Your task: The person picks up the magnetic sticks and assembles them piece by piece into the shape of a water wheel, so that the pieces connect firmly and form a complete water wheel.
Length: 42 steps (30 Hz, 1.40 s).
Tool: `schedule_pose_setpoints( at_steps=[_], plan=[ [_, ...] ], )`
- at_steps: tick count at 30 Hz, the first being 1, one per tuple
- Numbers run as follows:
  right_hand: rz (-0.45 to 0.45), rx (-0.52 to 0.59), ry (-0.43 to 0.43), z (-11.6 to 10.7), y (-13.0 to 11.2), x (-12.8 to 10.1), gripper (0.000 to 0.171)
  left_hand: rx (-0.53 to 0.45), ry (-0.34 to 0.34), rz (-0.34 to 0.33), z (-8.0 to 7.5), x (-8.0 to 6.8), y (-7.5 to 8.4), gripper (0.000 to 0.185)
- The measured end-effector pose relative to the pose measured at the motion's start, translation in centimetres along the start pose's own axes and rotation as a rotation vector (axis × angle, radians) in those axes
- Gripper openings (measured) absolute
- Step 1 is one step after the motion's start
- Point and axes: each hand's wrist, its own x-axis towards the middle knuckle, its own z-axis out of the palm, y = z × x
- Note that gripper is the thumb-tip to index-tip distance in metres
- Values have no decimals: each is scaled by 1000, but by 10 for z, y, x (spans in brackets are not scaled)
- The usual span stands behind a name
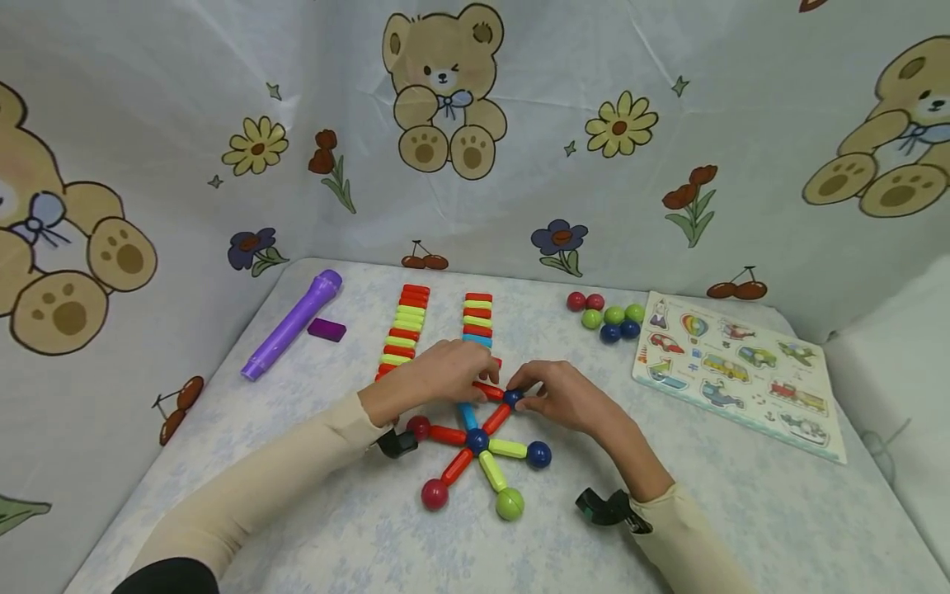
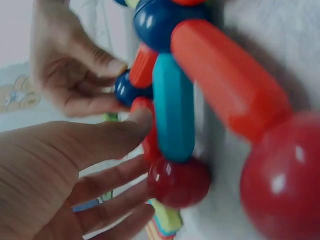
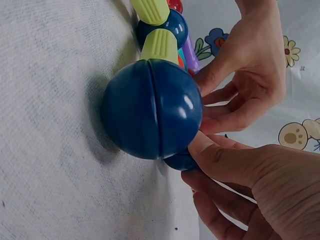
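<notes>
A star of plastic rods spreads out from a blue centre ball (image 1: 477, 441) on the table. My left hand (image 1: 454, 371) pinches a red rod (image 1: 489, 392) on the far side, thumb along it. At that rod's right end, my right hand (image 1: 567, 396) grips a small blue ball (image 1: 513, 398) between thumb and fingers; another red rod (image 1: 496, 419) links this ball to the centre. In the left wrist view, a light-blue rod (image 2: 173, 107) ends in a red ball (image 2: 180, 182) beside my left fingers. Other arms end in red balls (image 1: 435, 494), a blue ball (image 1: 538, 454) and a lime ball (image 1: 510, 503).
Two columns of coloured rods (image 1: 406, 326) lie behind my left hand. Loose balls (image 1: 613, 315) cluster at the back right, near a picture board (image 1: 735, 375). A purple stick (image 1: 292, 326) and a small purple block (image 1: 326, 330) lie at left. A bear-print cloth (image 1: 519, 214) hangs behind.
</notes>
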Motion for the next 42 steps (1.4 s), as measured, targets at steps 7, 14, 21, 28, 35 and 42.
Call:
schedule_pose_setpoints(
  at_steps=[7,14,21,28,35,42],
  plan=[
    [19,-13,-8,1,1,-1,28,-93,-65,-64,-5,-8,-12,31],
    [-34,-45,-15,-1,0,-2,32,-167,-64,-31,-2,-9,-16,17],
    [-32,-55,-13,-1,-2,-2,29,-179,-29,-55,-5,1,-23,20],
    [4,-70,-21,0,-3,-2,29,14,46,-23,-6,28,-23,23],
    [43,-77,-56,-3,-7,-2,27,113,19,-5,-3,39,-16,25],
    [89,-109,-102,-11,-8,-6,24,5,87,-67,-15,17,-9,32]
  ],
)
